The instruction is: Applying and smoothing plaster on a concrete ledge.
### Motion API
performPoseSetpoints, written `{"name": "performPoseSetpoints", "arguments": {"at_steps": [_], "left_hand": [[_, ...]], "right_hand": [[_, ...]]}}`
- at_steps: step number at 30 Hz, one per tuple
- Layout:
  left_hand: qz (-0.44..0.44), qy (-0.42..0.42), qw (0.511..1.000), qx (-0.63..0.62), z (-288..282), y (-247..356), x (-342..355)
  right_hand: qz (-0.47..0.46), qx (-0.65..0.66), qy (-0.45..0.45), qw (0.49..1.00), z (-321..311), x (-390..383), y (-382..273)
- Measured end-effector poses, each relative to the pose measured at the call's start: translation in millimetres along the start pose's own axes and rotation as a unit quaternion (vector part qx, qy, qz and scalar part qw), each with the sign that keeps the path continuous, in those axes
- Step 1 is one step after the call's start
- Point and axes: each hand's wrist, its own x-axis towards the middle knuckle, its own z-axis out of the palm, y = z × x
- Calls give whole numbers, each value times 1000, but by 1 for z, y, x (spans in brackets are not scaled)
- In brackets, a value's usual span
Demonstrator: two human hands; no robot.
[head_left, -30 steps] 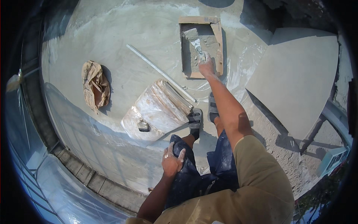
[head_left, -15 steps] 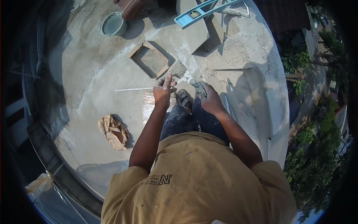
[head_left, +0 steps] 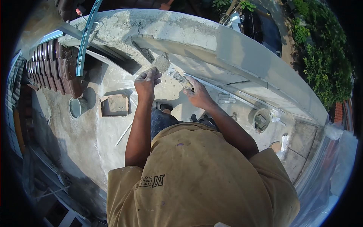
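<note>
My right hand [head_left: 198,94] is closed around the dirty handle of a trowel [head_left: 182,80]. A lump of grey mortar [head_left: 161,63] covers its blade, which points up and left toward the rough edge of a low curved wall [head_left: 181,36]. Beside the blade, my left hand [head_left: 145,85] is raised with its fingers loosely bent and apart. I see nothing in it. Whether its fingertips touch the mortar, I cannot tell.
A rectangular frame-like box [head_left: 114,105] and a bucket of greyish liquid [head_left: 78,108] stand at left. Above them are stacked brown roof tiles [head_left: 51,68] and a blue spirit level [head_left: 87,38]. Another bucket [head_left: 261,120] stands at right, near plastic sheeting [head_left: 340,162].
My view has swung right to face the curved wall, so the box and bucket now lie farther left. The mortar-laden trowel stays in my right hand; my left hand has come up beside its blade.
</note>
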Motion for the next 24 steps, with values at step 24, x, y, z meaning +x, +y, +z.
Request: {"name": "performPoseSetpoints", "arguments": {"at_steps": [24], "left_hand": [[-136,-171,974,65,141,-151,-52]], "right_hand": [[187,-118,201,954,-301,-109,190]]}}
